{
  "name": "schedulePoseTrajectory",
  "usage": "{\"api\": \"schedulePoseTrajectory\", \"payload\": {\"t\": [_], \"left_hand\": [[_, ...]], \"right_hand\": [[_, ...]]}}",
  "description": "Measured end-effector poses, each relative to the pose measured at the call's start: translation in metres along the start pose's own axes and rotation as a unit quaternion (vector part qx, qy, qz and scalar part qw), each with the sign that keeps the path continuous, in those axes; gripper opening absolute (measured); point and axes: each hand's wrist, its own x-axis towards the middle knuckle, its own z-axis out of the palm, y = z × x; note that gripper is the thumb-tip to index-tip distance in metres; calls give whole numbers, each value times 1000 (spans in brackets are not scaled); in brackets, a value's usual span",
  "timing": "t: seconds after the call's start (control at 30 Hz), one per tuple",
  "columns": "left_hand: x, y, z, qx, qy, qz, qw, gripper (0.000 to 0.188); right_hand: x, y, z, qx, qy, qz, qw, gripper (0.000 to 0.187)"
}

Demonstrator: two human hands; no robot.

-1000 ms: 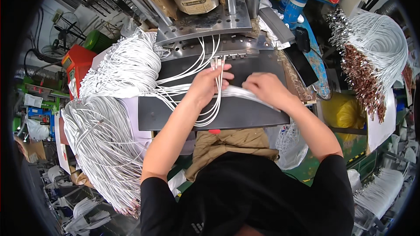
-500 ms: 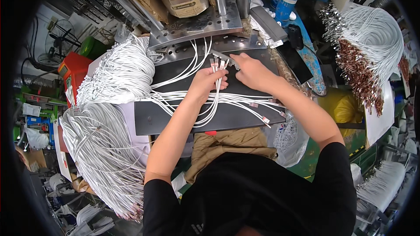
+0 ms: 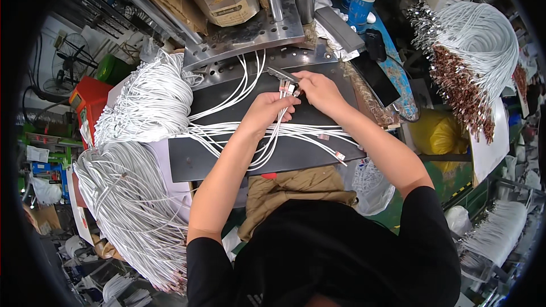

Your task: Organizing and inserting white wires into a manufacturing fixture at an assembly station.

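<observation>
The left hand (image 3: 266,109) is closed, thumb and fingers pinching several white cables (image 3: 280,117) just below their plugs (image 3: 289,88), over the black table (image 3: 193,165). The right hand (image 3: 321,92), fingers curled, grips one end of a grey metal bar (image 3: 280,74) (beside those plugs) above the table. Loose cords (image 3: 307,132) cross the table; a large bundle (image 3: 148,99) sits left of it.

left hand (image 3: 266,112) grips cables (image 3: 278,131); right hand (image 3: 322,92) holds bar (image 3: 280,74)
</observation>
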Motion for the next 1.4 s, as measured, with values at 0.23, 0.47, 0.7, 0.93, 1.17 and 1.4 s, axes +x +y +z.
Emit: {"api": "schedulePoseTrajectory", "payload": {"t": [0.23, 0.47, 0.7, 0.93, 1.17, 1.4], "left_hand": [[3, 2, -10, -23, 16, -10, 1000, 22], [4, 4, -10, -17, 0, -49, 999, 23], [1, -2, -15, -36, 64, 6, 997, 24], [0, -3, -28, 38, 31, 0, 999, 23], [-10, -1, -26, -10, 76, 48, 996, 24], [-15, -3, -39, 119, 88, 3, 989, 23]], "right_hand": [[8, 6, -13, -11, -52, -19, 998, 37], [3, -3, -12, -59, -64, -22, 996, 33], [3, -3, -24, -13, -94, -19, 995, 39], [3, 0, -26, -19, -123, 3, 992, 43], [-1, -9, -27, -61, -118, 12, 991, 40], [-3, -18, -26, -114, -136, -3, 984, 40]]}}
